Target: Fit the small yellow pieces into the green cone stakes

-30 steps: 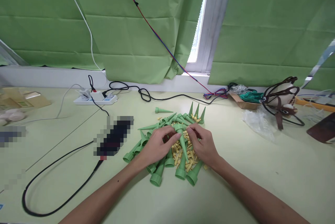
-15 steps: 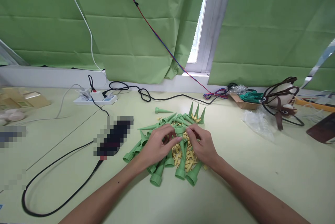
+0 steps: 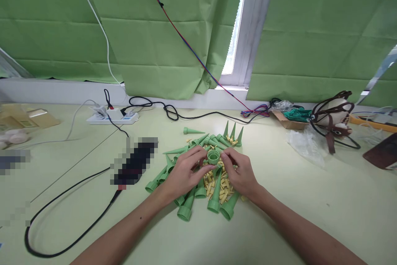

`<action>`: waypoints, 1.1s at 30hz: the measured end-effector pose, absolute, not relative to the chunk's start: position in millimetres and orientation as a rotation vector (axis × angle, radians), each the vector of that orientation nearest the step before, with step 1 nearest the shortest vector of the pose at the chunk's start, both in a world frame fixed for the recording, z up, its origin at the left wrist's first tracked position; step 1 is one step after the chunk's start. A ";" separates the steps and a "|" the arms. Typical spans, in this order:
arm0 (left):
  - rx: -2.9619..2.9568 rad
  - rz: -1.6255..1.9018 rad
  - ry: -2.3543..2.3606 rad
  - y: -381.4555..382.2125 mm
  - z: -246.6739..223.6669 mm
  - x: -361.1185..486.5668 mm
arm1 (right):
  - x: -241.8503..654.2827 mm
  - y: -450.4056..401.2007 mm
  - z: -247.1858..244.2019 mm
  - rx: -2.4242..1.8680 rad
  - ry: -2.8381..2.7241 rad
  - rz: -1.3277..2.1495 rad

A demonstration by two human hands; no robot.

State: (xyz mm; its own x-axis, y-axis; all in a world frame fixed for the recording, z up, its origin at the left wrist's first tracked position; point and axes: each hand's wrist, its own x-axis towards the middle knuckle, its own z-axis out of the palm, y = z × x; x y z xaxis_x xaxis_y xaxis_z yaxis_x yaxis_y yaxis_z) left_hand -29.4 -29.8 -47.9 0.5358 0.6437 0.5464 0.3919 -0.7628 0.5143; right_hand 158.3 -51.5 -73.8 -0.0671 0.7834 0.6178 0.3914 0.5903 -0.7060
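Between the fingers of my left hand (image 3: 190, 168) is a green plastic cone spike (image 3: 213, 157), its round open end turned up toward me and its tip hidden. My right hand (image 3: 239, 170) is closed in a pinch right beside the rim; whatever lies between its fingertips is too small to make out. Under and around both hands spreads a pile of similar green cone spikes (image 3: 185, 209), mostly lying on their sides. Small yellow plastic pieces (image 3: 226, 190) are heaped among them, below my right hand.
Three green cones (image 3: 235, 134) stand upright behind the pile, with yellow bits beside them. A pixelated dark device (image 3: 136, 163) with a black cable lies left. Further back are a power strip (image 3: 113, 118), a clear plastic bag (image 3: 305, 145) and a cardboard box (image 3: 290, 121).
The held green cone has tilted, so its open end, seen edge-on before, now faces up toward me. Both hands stay in nearly the same place.
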 end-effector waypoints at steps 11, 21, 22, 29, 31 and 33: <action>2.463 1.045 0.797 -29.3 -50.7 -32.1 | 157.8 -51.0 -73.1 -0.980 -1.695 0.434; 2.600 1.101 0.707 -23.7 -55.7 -34.5 | 158.3 -49.5 -75.0 -0.979 -1.718 0.407; 2.612 1.103 0.699 -23.8 -55.6 -34.7 | 158.3 -49.3 -75.0 -0.980 -1.721 0.409; 2.600 1.094 0.754 -24.4 -55.4 -33.7 | 158.0 -50.1 -74.0 -1.009 -1.706 0.398; 2.561 1.090 0.804 -24.9 -54.9 -33.0 | 157.6 -51.1 -73.6 -1.020 -1.698 0.399; 2.507 1.096 0.862 -25.9 -54.1 -32.5 | 157.1 -51.8 -73.1 -1.029 -1.689 0.399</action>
State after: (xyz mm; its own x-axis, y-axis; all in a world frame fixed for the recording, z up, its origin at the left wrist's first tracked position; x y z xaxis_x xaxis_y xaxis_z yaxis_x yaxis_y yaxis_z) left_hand -32.5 -25.9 -54.1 0.5365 0.6183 0.5743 0.4124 -0.7859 0.4608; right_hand 157.1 -51.8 -73.1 -0.0597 0.7897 0.6106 0.4331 0.5716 -0.6969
